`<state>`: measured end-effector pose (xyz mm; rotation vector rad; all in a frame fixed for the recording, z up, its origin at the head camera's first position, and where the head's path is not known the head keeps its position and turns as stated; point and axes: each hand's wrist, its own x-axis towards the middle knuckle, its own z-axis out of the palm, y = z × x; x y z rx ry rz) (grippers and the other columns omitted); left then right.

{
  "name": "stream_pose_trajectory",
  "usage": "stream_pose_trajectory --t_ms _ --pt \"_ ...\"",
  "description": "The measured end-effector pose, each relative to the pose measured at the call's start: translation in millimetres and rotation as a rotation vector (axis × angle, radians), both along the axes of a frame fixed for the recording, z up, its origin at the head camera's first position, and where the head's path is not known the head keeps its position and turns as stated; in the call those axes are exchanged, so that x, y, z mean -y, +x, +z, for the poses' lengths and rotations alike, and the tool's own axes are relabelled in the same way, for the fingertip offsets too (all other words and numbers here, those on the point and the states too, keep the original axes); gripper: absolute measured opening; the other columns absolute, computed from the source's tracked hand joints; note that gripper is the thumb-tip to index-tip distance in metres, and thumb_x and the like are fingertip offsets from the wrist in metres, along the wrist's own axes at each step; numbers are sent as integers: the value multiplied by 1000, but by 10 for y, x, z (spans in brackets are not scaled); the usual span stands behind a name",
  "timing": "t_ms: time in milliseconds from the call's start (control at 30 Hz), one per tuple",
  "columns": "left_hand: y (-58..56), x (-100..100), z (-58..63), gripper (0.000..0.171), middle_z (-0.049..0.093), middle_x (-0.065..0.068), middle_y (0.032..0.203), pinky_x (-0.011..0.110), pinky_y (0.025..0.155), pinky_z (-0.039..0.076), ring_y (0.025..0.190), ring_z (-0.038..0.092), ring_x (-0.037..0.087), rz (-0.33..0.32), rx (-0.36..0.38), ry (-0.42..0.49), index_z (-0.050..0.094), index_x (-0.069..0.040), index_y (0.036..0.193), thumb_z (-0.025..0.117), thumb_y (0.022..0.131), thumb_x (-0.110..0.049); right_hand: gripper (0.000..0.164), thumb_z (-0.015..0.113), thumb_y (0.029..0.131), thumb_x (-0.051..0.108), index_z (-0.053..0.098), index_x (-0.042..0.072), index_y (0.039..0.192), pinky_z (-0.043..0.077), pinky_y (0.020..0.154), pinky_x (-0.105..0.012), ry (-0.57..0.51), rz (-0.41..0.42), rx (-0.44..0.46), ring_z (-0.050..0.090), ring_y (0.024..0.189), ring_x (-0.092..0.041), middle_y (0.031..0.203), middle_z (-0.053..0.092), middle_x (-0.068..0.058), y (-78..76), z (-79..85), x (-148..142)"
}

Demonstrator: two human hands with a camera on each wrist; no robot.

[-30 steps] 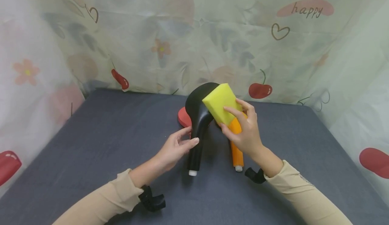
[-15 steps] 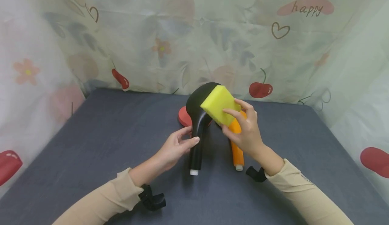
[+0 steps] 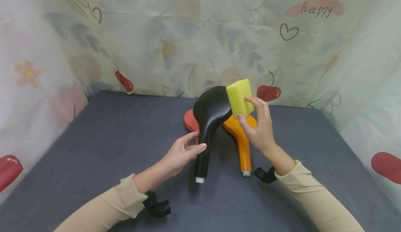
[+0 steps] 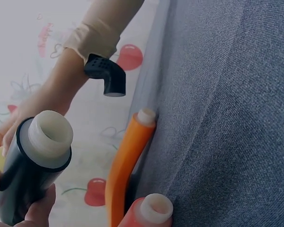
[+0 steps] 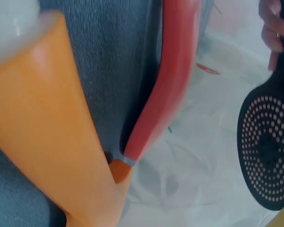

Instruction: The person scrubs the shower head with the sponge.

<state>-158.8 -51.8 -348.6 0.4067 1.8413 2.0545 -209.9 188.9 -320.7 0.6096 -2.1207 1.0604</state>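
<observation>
My left hand (image 3: pixel 183 152) holds a black shower head (image 3: pixel 211 108) by its handle, thumb in front and fingers behind, raised off the table. Its white threaded end (image 4: pixel 51 134) faces the left wrist camera, and the right wrist view shows its perforated spray face (image 5: pixel 269 149). A yellow sponge (image 3: pixel 239 98) is pinched between the thumb and fingers of my right hand (image 3: pixel 260 129), at the right edge of the black head. Below it an orange shower head (image 3: pixel 242 140) lies on the table. A red shower head (image 3: pixel 190 120) lies behind the black one, mostly hidden in the head view.
A dark grey cloth covers the table (image 3: pixel 125 138). Patterned fabric (image 3: pixel 166 26) hangs behind and at both sides. Black camera mounts (image 3: pixel 156 206) sit at both wrists, close above the table.
The sponge in my right hand has moved up and right, from the front of the black head to its right edge, and has turned. More of the orange shower head shows. My left hand barely moved.
</observation>
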Motion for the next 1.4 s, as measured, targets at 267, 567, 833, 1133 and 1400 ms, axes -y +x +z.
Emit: stream_pose_trajectory --t_ms 267,567,833,1133,1400 --pt "-16 1 7 55 43 12 133 36 93 50 106 61 13 47 3 -24 36 -8 142 58 92 -13 51 63 78 8 49 6 126 41 84 -49 77 41 -78 42 116 -39 131 41 -27 104 -67 87" --pt "22 16 -22 58 42 14 134 33 90 51 102 61 9 1 13 -8 34 -6 143 59 91 -14 48 58 84 5 50 8 131 42 89 -39 -17 28 -3 44 115 -29 131 45 -20 0 -10 3" --pt "27 3 -42 62 33 13 145 41 101 45 123 52 26 -24 -37 -31 30 -7 144 61 90 -15 45 48 92 9 46 11 137 36 88 -34 -82 8 128 41 105 -16 128 48 -19 -106 74 -78" --pt "6 0 -9 60 40 12 131 43 97 48 119 54 30 86 -75 -72 32 -9 144 59 90 -6 41 45 92 11 48 7 133 37 85 -38 -51 15 131 49 102 -28 123 50 -21 -36 43 -94" --pt "0 16 -55 58 42 18 125 38 88 54 115 56 37 59 -250 -103 37 -4 141 61 88 -4 41 45 93 9 51 13 133 34 83 -26 -95 -1 104 42 99 -3 124 53 -17 -107 149 -134"
